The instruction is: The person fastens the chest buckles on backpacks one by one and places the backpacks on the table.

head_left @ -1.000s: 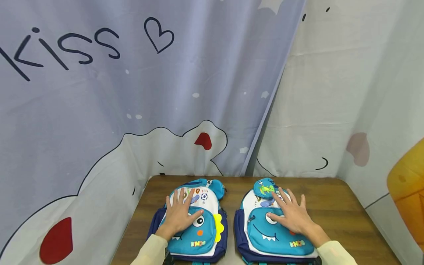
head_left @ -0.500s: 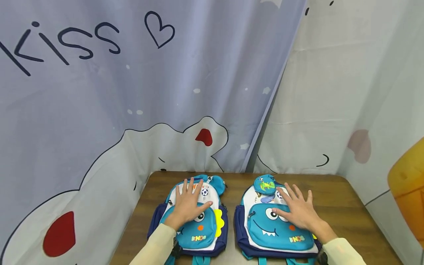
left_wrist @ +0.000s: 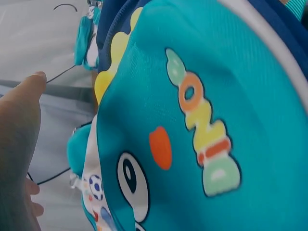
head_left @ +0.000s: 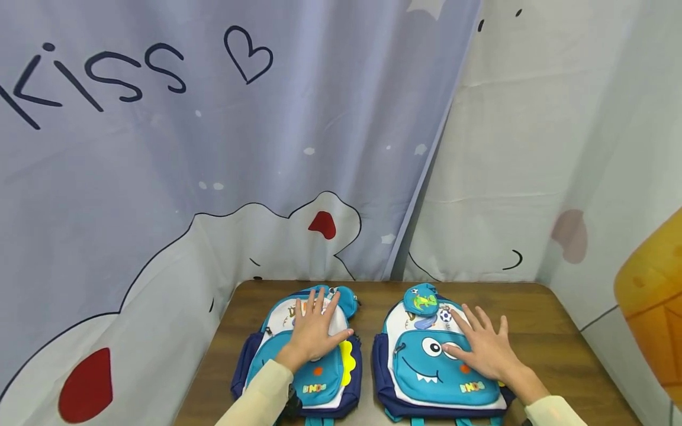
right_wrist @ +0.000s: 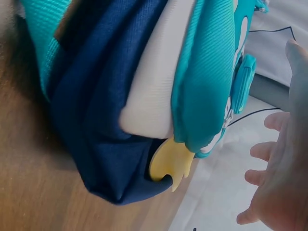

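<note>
Two matching children's backpacks, blue and white with a cartoon dinosaur face, lie side by side, front up. Over the left backpack (head_left: 325, 381) my left hand (head_left: 314, 334) is spread, covering part of the face and the white top. My right hand (head_left: 490, 352) hovers with fingers fanned over the right side of the right backpack (head_left: 421, 370). Gaps show between each hand and its bag in the wrist views: the left hand (left_wrist: 19, 120) beside the teal pocket (left_wrist: 260, 96), the right hand (right_wrist: 284, 168) beyond the navy side (right_wrist: 110, 159). Neither hand holds anything.
Both bags rest on a brown wooden table (head_left: 543, 331) with rounded back corners. A small round teal pouch (head_left: 421, 300) hangs at the top of the right bag, another (head_left: 348, 302) on the left one. A printed curtain (head_left: 319, 118) hangs behind the table.
My left hand has shifted right and slightly farther over the left backpack. My right hand has drifted right, uncovering more of the dinosaur face. Both backpacks stay in place.
</note>
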The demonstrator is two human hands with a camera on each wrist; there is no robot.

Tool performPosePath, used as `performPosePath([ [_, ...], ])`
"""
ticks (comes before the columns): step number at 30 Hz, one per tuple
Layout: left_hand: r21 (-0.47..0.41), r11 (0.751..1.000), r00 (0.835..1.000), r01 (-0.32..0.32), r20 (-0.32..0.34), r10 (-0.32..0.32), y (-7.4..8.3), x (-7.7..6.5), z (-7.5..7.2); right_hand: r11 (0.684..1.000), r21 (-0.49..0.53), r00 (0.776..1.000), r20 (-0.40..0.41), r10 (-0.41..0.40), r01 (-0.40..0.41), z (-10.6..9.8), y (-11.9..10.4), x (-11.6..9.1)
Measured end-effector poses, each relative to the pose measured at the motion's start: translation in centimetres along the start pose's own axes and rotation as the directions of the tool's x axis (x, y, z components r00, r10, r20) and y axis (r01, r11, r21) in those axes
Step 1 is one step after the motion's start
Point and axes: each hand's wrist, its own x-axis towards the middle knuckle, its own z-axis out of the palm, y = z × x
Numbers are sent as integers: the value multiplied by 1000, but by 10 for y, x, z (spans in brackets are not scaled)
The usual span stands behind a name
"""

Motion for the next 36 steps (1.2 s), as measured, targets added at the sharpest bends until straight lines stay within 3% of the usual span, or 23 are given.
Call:
performPosePath([
  [6,1,1000,1000,-23,19,23,13,3,-1,1000,-4,1000,-9,13,-13,1,3,-6],
  [17,-34,992,993,-122,-9,122,34,5,6,997,41,998,13,69,-69,2,6,-17],
  [26,-91,980,982,-178,51,183,52,14,12,997,41,997,-1,71,-71,2,13,-28],
  [36,-80,970,968,-230,85,237,73,27,19,996,26,996,-27,86,-86,8,20,-41],
])
